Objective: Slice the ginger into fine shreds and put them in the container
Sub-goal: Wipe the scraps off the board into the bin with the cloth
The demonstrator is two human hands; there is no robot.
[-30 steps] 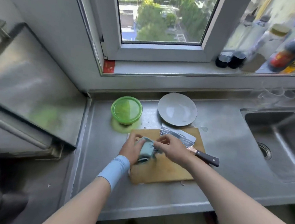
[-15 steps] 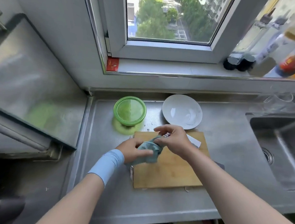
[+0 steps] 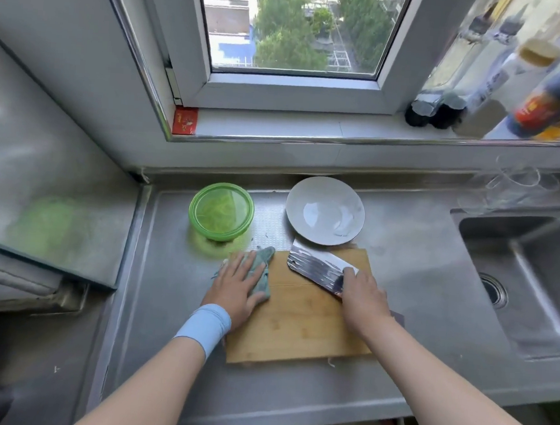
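Steel surface point(image 3: 419, 257) under window. Ginger shreds prob. inside green container point(image 3: 221, 211), upper left of board point(image 3: 297, 321): light, smooth plastic, take by rim. L grip point(image 3: 237, 286) released, flat on cloth point(image 3: 263, 261); R grip point(image 3: 364, 297) grasping cleaver point(image 3: 314, 265).
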